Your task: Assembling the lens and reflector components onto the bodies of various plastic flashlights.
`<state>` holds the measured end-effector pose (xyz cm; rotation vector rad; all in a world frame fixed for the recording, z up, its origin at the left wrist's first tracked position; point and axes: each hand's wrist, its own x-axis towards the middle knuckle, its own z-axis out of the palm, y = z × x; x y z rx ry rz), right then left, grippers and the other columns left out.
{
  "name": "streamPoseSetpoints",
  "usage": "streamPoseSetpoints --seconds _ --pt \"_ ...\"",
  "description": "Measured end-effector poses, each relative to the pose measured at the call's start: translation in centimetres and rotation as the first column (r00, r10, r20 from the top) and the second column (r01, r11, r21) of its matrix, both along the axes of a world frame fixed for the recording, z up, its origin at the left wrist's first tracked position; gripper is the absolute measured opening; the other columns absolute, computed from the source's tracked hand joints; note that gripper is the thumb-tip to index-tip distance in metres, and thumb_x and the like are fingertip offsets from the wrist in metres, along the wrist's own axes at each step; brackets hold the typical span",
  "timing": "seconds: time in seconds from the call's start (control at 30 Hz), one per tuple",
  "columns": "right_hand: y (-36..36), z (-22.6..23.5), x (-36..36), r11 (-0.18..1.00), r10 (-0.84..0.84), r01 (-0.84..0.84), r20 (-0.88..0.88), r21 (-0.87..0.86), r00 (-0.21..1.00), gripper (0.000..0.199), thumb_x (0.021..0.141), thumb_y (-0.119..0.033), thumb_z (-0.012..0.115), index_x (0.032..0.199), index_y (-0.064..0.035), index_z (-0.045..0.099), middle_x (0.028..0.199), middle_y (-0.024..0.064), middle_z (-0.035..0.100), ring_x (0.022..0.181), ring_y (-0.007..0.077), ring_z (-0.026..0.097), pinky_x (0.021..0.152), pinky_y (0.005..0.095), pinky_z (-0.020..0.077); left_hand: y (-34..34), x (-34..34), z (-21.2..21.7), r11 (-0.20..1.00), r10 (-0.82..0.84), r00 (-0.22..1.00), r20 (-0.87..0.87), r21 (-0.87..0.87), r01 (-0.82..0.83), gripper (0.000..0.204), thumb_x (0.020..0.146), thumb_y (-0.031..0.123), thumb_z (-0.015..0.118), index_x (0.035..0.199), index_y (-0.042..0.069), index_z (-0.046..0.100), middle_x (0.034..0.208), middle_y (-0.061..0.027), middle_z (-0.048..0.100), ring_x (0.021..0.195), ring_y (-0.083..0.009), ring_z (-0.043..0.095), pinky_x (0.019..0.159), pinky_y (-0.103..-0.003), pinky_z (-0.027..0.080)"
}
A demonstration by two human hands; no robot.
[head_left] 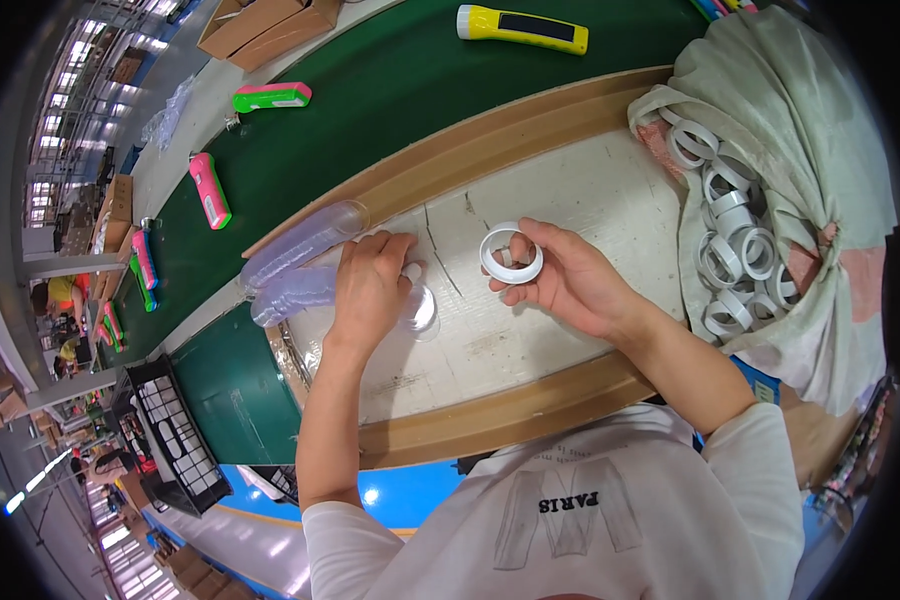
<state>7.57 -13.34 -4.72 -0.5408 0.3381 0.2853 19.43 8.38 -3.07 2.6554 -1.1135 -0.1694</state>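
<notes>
My right hand pinches a white plastic ring between thumb and fingers, above the pale board. To its left, my left hand is closed, palm down, over the end of a row of clear plastic discs. One clear disc shows at its fingertips, and the rest of the grip is hidden under the hand. The nested discs run out to the left of the hand. A second stack of clear discs lies just beyond, against the cardboard edging.
An open woven sack on the right holds several white rings. Cardboard edging borders the board. Beyond runs a green conveyor belt with a yellow flashlight and several pink-and-green ones. A black basket stands left.
</notes>
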Motion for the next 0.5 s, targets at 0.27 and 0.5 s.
streamPoseSetpoints --seconds 0.27,0.5 --pt "0.1 -0.2 -0.3 1.0 -0.005 0.006 -0.029 0.021 1.0 0.032 0.099 -0.031 0.044 0.082 -0.0068 0.056 0.089 0.0143 0.064 0.081 0.0236 0.066 0.068 0.0316 0.0543 -0.7 -0.9 1.1 0.999 0.031 0.959 0.281 0.0 -0.032 0.039 0.06 -0.011 0.059 0.096 0.003 0.066 0.09 -0.0144 0.063 0.085 -0.0307 0.061 0.076 -0.04 0.047" --pt "0.7 -0.5 -0.3 0.999 -0.042 0.045 -0.076 0.029 0.996 0.031 0.1 -0.031 0.042 0.088 -0.0061 0.056 0.092 0.0143 0.063 0.082 0.0245 0.065 0.071 0.0331 0.0547 0.1 0.4 1.0 0.921 0.169 0.971 -0.168 -0.324 -0.216 0.018 0.07 -0.004 0.068 0.087 0.003 0.069 0.079 -0.0082 0.065 0.069 -0.0204 0.062 0.061 -0.032 0.049"
